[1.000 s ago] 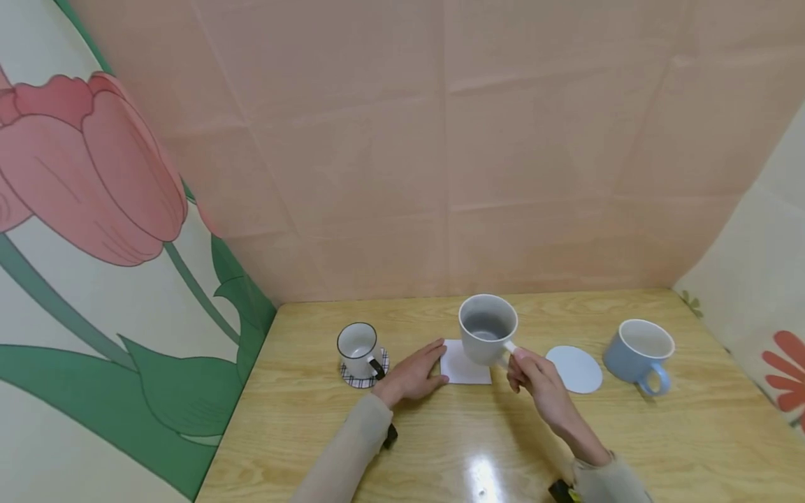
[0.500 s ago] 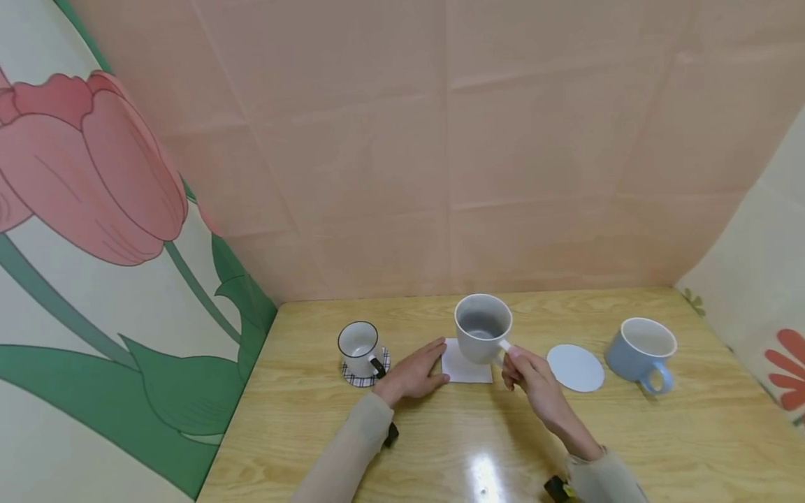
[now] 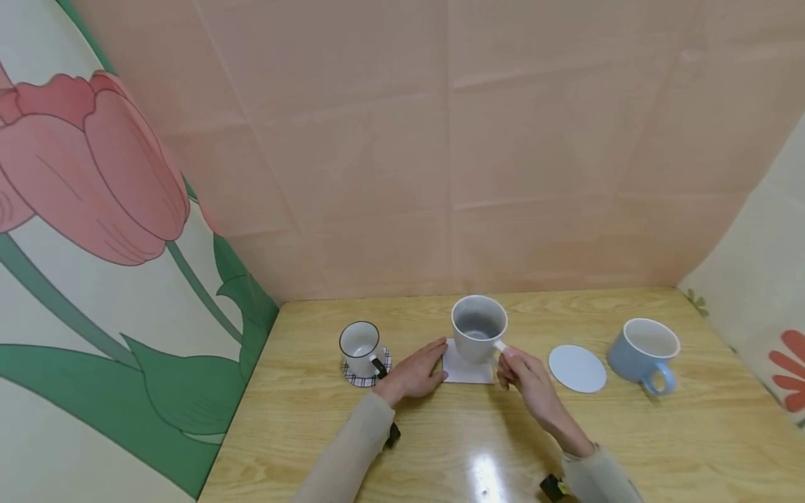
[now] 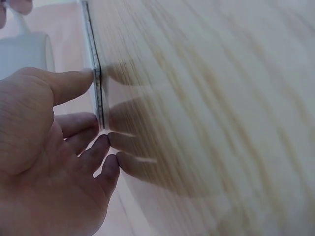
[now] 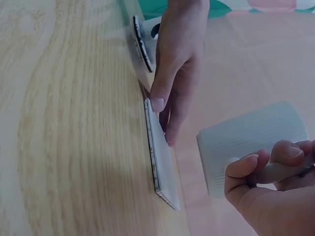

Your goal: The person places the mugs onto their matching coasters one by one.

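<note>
A white mug [image 3: 479, 332] with a grey inside is held by its handle in my right hand [image 3: 531, 384]. In the right wrist view the mug [image 5: 251, 142] hangs above a white square coaster [image 5: 160, 147], apart from it. My left hand [image 3: 411, 375] rests at the coaster's left side, its thumb and fingertips touching the edge. In the left wrist view the thumb [image 4: 74, 84] lies against the coaster's edge, other fingers loosely bent at the table. Left of that hand, a black-rimmed white mug [image 3: 360, 346] stands on a round checked coaster [image 3: 358, 381].
A round white coaster [image 3: 577, 368] lies to the right of my right hand. Farther right stands a light blue mug [image 3: 641, 353], handle toward the front. A pinkish cloth backdrop [image 3: 377, 175] hangs along the back edge of the wooden table [image 3: 428, 461].
My right hand has carried the white mug a little to the left, farther over the square coaster. The left hand holds its place at the coaster's side.
</note>
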The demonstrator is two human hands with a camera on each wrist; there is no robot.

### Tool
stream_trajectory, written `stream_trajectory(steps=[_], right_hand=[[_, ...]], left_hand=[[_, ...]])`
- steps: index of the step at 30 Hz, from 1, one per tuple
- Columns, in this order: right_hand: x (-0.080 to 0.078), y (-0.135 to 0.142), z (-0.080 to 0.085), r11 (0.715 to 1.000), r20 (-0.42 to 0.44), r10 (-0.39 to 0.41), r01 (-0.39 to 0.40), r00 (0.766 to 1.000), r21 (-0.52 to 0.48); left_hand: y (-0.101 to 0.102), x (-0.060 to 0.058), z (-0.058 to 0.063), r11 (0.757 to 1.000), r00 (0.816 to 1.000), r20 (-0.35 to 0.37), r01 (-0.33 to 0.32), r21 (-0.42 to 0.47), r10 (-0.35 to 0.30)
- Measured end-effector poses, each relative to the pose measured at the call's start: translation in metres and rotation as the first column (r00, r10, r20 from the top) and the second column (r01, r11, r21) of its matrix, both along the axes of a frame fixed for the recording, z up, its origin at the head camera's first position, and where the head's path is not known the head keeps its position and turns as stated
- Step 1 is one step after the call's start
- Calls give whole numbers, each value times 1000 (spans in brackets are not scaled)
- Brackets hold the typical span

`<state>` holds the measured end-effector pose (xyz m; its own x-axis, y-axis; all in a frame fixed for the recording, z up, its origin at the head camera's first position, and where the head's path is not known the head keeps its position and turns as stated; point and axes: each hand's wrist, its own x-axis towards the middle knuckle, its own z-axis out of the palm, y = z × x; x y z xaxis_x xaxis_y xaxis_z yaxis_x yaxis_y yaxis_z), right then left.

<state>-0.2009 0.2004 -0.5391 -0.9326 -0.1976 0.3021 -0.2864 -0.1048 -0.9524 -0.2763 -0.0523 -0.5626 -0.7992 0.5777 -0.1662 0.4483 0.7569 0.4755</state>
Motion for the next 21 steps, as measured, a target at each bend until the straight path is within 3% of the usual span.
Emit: stream_trajectory(steps=[9,16,21], right_hand=[[-1,-4,-6,1000,-11,20,-20,1000,-20],[-1,-7,-10,1000,13,16,-16,1000,1],[-1,-8,-12,1000,26,25,-25,999,15]], left_hand=[[-1,-1,1,1000,1000,-9,9,-7,-9],[-1,-3,-5,1000,999,-33,13,-12,-13],[-1,-1,1,1000,998,-53,28,-12,-28]])
